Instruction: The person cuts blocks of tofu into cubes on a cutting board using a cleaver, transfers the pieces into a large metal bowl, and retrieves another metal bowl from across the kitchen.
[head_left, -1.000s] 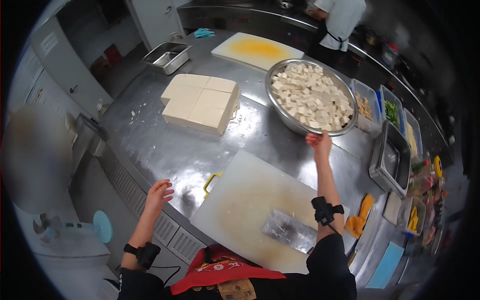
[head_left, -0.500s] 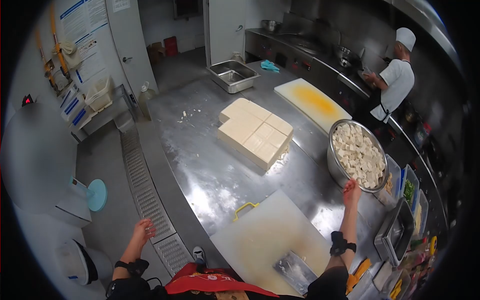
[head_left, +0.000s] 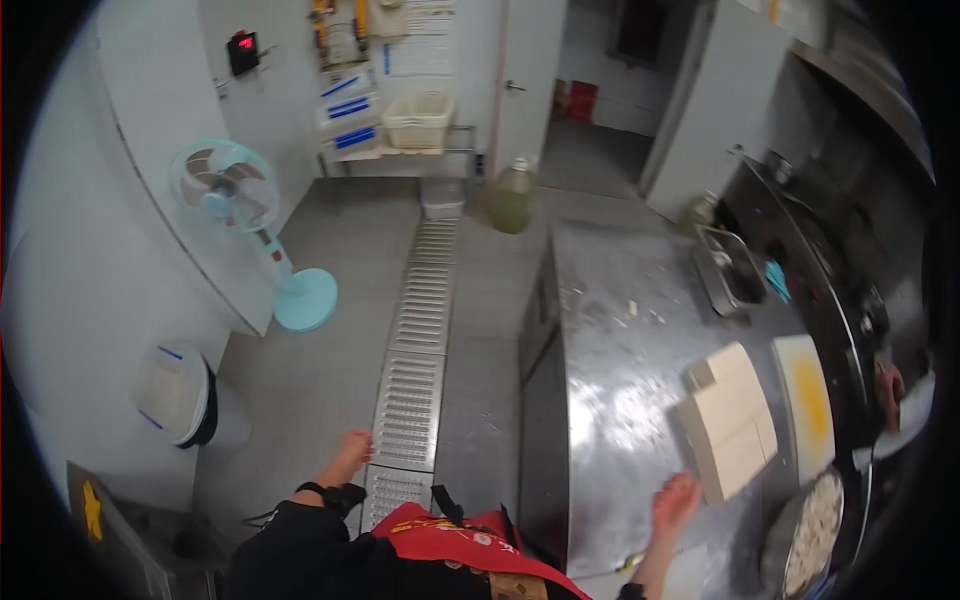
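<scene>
My left hand [head_left: 354, 447] hangs over the floor drain grating, touching nothing. Its fingers look loosely curled, with nothing visible in them. My right hand [head_left: 677, 500] is raised over the steel table [head_left: 610, 430], close to the front left side of a big block of tofu [head_left: 725, 430]. Motion blurs its fingers, and I see no object in it. The tofu has a notch at one corner and cut lines on top. At the lower right stands a metal bowl of tofu cubes [head_left: 815, 535]. A white cutting board [head_left: 682, 575] shows partly below my right hand.
A yellow-stained board [head_left: 808, 400] and a steel pan [head_left: 730, 270] lie along the table's far side. A drain grating [head_left: 408, 410] runs along the floor. Left of it stand a fan [head_left: 305, 300] and a bin [head_left: 190, 400]. A co-worker's arm [head_left: 890, 395] shows at right.
My view has swung left, so table, tofu and bowl sit farther right. The fan and more floor have come into view. My right hand is now away from the bowl, nearer the tofu block.
</scene>
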